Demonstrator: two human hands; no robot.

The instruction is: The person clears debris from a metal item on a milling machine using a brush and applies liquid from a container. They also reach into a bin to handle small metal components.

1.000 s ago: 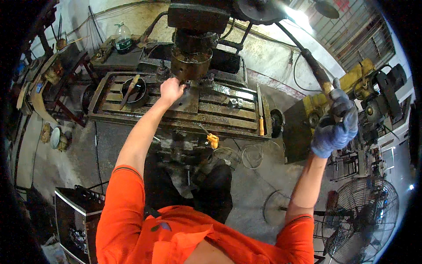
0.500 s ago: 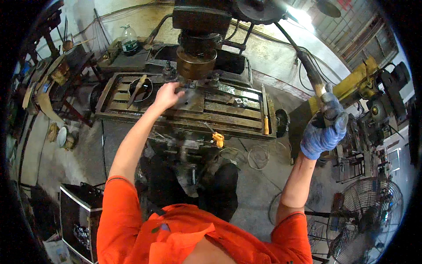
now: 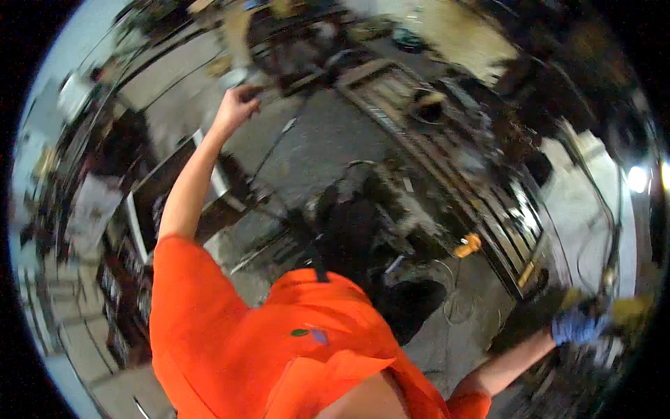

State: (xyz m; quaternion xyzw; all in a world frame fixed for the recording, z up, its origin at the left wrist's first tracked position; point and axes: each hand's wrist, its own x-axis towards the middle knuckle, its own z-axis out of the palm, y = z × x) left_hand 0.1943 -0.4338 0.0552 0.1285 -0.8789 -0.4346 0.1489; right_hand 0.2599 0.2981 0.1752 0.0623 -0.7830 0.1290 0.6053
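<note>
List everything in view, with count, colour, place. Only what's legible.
slotted machine table: 1, grey-brown, upper centre to right
bowl: 1, dark, on the table
bottle: 1, teal-green lower part, top, beyond the table
slim tool handle: 1, yellow, table's lower right end
chunky handle: 1, orange-yellow, by the table's near edge
lever: 1, dark, right
bright lights: 2, white, right edge
box: 1, dark with white edges, left
background clutter: too blurred to count
shirt: 1, orange, bottom centre
left hand: 1, bare, upper left
right hand: 1, blue-grey glove, lower right, at the lever
</note>
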